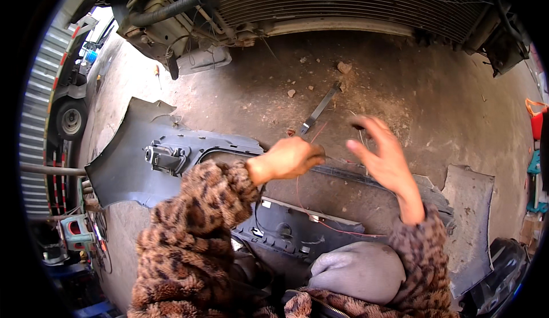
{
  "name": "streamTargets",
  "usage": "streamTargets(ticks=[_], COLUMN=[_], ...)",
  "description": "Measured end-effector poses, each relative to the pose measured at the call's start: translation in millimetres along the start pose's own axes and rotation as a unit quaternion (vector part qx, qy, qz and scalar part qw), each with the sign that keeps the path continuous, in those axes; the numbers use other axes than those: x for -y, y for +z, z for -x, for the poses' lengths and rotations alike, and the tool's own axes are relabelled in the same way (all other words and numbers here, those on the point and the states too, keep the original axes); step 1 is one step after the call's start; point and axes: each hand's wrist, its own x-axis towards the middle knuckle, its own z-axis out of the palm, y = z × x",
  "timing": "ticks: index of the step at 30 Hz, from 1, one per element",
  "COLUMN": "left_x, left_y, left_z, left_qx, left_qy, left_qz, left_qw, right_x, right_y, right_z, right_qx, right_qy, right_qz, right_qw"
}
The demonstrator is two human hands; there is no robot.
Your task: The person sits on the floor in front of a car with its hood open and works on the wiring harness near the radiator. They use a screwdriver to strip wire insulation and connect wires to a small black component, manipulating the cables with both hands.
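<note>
My left hand (290, 159) is closed in a fist over the middle of a grey car bumper cover (128, 163). A thin red wire (337, 230) hangs from under the fist in a loop to the lower part of the bumper, and reddish strands stick up just beyond the knuckles. To the right, my right hand (384, 161) is raised with thumb and fingers apart, its fingertips smeared by motion. A thin strand shows by those fingertips. Beyond the left hand, a flat dark metal strip (320, 109) lies on the floor.
A vehicle's exposed front with a radiator (343, 3) spans the top. Stone bits (344, 67) and dirt litter the concrete floor. A screwdriver (157, 72) lies far left. A grey panel (469, 221) is at right; my grey-clad knee (360, 269) is below the right hand.
</note>
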Motion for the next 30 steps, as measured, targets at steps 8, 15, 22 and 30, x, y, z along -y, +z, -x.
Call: streamTargets(ticks=[8, 15, 22, 30], left_x=[75, 117, 144, 150], left_y=[-77, -36, 22, 27], left_z=[99, 154, 171, 170], left_qx=[-0.094, 0.220, 0.242, 0.156], left_qy=[-0.059, -0.225, -0.226, -0.135], left_qz=[-0.167, 0.103, 0.058, -0.028], left_qw=[0.980, 0.943, 0.942, 0.978], right_x=[-13, -11, -26, -36], right_y=[101, 144, 152, 163], right_z=[22, 43, 65, 65], right_qx=[0.252, 0.408, 0.201, 0.151], right_qy=[0.018, 0.207, 0.154, 0.119], right_qz=[-0.125, -0.373, -0.094, -0.064], right_qw=[0.960, 0.807, 0.963, 0.979])
